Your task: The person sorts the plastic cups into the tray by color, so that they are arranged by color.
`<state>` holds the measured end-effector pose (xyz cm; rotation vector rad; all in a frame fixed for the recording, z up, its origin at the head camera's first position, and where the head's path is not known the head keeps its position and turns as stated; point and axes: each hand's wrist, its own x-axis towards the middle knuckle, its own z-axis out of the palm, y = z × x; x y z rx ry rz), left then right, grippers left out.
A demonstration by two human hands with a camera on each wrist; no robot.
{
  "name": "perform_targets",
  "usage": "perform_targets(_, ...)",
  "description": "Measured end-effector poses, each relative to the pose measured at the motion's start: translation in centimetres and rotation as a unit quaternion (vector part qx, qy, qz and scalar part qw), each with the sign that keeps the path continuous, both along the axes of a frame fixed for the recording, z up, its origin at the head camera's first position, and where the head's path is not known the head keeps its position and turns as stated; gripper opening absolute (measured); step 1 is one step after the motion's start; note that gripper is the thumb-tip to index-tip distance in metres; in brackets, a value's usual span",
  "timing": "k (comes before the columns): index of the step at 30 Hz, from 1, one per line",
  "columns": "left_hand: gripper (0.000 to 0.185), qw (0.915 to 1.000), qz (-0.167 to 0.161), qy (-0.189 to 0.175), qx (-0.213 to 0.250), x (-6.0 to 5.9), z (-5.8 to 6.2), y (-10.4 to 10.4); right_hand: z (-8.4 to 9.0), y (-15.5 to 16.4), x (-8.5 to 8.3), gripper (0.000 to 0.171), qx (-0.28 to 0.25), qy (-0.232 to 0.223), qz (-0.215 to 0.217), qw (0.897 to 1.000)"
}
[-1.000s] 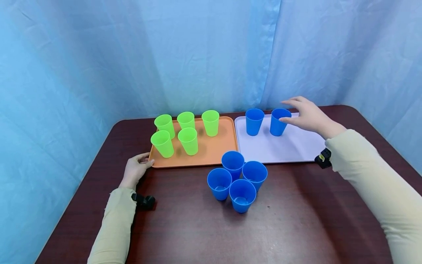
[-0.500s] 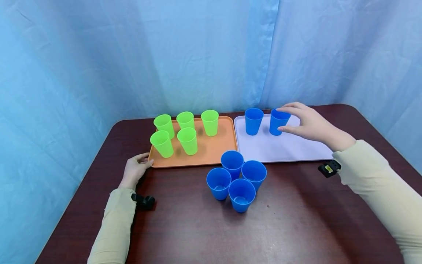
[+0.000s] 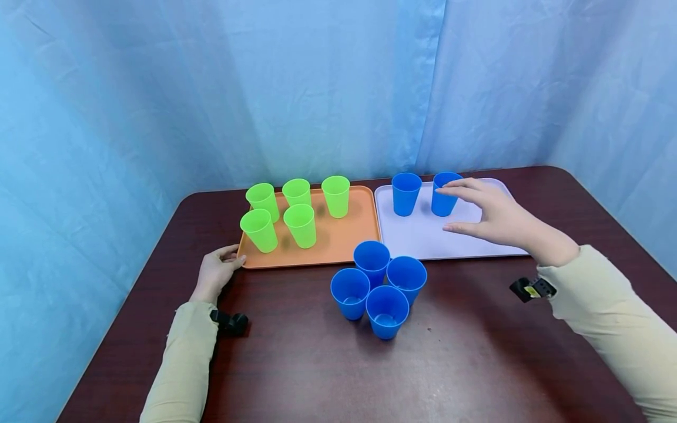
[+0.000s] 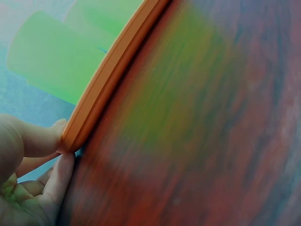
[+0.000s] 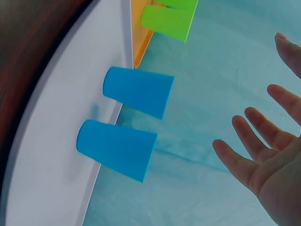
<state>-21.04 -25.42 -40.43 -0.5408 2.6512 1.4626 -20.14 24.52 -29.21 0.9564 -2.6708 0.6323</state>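
Blue cups [image 3: 387, 317], upright and six in all: two stand on the lilac tray [image 3: 418, 235], along its far edge towards the left corner; four stand clustered on the desk [image 3: 296, 364], in front of the trays. Five green cups [image 3: 301, 228] occupy the orange tray [image 3: 344, 238], just beside the lilac one near the far edge of the desk. Judged by this layout, the green group appears complete, with none seen elsewhere, and the blue group partly placed, four cups being left off. The left hand [image 3: 215, 273] pinches the orange tray's near left corner. The right hand [image 3: 499, 218], fingers spread, holds nothing above the lilac tray, near its right-hand cup. Cups and trays show no legible brand or writing; a yellow patch on the right wrist camera [image 3: 533, 289] is too small to read.
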Motion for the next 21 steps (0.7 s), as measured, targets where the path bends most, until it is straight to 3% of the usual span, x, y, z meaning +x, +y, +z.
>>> perform_targets(12,0.048,1.0,0.0,0.002,-0.003,0.1,-0.1,0.1,-0.8,-2.0,2.0,0.064,0.0,-0.003,0.049,0.999)
perform_targets(21,0.049,1.0,-0.001,0.002,-0.001,0.1,0.0,0.0,-2.0,-2.8,2.6,0.066,0.01,-0.002,0.086,0.996)
